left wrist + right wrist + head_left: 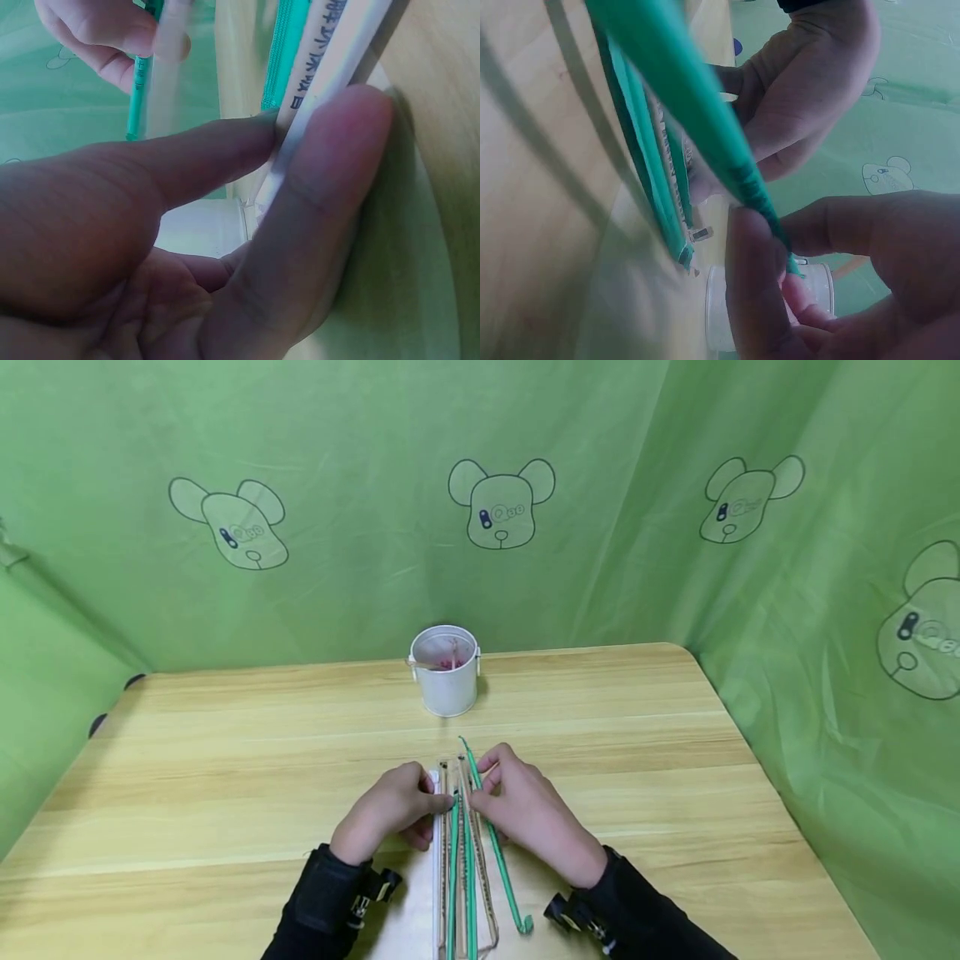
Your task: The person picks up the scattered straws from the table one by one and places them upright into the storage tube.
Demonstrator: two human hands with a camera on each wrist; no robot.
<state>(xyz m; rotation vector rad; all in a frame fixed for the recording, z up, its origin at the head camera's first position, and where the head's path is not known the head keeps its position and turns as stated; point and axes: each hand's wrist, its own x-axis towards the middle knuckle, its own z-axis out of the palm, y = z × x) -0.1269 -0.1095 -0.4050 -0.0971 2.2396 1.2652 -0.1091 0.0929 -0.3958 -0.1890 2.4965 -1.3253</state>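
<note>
Green and slim, a stick with a hooked near end is held on the person's side of the white bucket and a little to its right, the far tip being pointed towards the bucket. It is pinched between the thumb and fingers of the right hand. Straight out from the bucket towards the person, a row is formed by two more green sticks, several printed beige strips marked with dark characters, and a white strip along the left side. By the left hand, which is placed nearer the person than the bucket and to the left of it, the white strip is gripped between thumb and finger together with its neighbours in the row. Inside the bucket, reddish marks are seen, too small to be identified. The bucket is stood on a wood-grained counter, close to the far edge. Nearest the person and farthest from the bucket, black sleeves are seen on both arms. Behind the bucket, a green curtain is hung, on which bear-head outlines are printed.
</note>
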